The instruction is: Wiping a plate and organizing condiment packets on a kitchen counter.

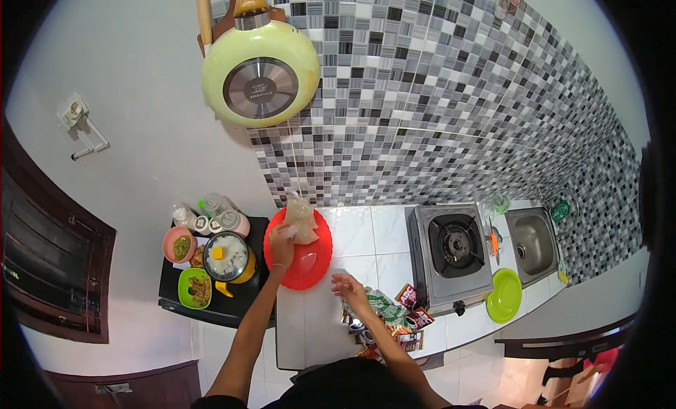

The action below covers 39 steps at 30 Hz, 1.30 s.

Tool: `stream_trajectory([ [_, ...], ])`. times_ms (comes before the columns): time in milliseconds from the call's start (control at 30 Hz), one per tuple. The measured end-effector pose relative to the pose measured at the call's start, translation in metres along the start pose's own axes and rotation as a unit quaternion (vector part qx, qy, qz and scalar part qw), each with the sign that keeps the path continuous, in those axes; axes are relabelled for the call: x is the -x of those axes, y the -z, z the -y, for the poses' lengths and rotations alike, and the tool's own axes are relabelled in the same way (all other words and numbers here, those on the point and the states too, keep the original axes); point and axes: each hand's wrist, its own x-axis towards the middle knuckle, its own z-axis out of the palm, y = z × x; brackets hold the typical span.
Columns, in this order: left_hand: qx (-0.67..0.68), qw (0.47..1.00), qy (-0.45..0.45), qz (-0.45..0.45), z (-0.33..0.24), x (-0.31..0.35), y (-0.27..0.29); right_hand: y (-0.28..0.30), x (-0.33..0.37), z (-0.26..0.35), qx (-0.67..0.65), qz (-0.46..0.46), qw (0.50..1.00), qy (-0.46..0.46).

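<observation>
My left hand [282, 247] is closed on the edge of a clear plastic bag [301, 219] with pale, light-brown contents, which I cannot make out exactly. The bag rests on the far part of a red plate [310, 268] with a scalloped rim. To the right of the plate, my right hand [350, 289] hovers over the white-tiled counter [352, 233], fingers apart and holding nothing. Close by its wrist lies a pile of colourful sachets [408, 317] along with a crumpled green-and-white wrapper [386, 305], partly covered by my forearm.
On the left, a black table [246, 296] bears a lidded yellow pot [225, 257], a green bowl [194, 289], a pink bowl [179, 245] and several jars. Rightward are a gas stove [454, 257], a lime-green plate [504, 296] and a sink [529, 248]. A pan [260, 50] hangs above.
</observation>
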Motion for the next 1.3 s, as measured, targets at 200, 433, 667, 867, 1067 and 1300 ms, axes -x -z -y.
stream_trajectory([
  [200,-0.079,0.996,-0.005,0.050,0.025,-0.013,-0.009,-0.004,-0.005,-0.003,0.000,0.027,1.000,-0.008],
  [433,-0.146,0.986,0.000,0.086,0.051,-0.054,-0.045,0.000,-0.001,0.001,0.007,0.009,0.999,-0.039],
  [667,0.015,0.989,0.112,0.096,0.029,-0.050,-0.056,0.015,0.014,0.013,-0.015,-0.015,0.998,-0.052],
  [867,-0.089,0.992,0.068,0.057,0.058,-0.036,-0.053,0.007,0.024,0.029,-0.029,0.000,0.998,-0.056],
  [1067,0.152,0.966,0.202,0.044,0.051,-0.020,-0.046,0.009,0.039,0.040,-0.040,-0.015,0.996,-0.075],
  [1300,0.010,1.000,0.002,0.006,0.008,-0.007,-0.019,0.030,0.057,0.041,-0.060,-0.059,0.995,-0.061],
])
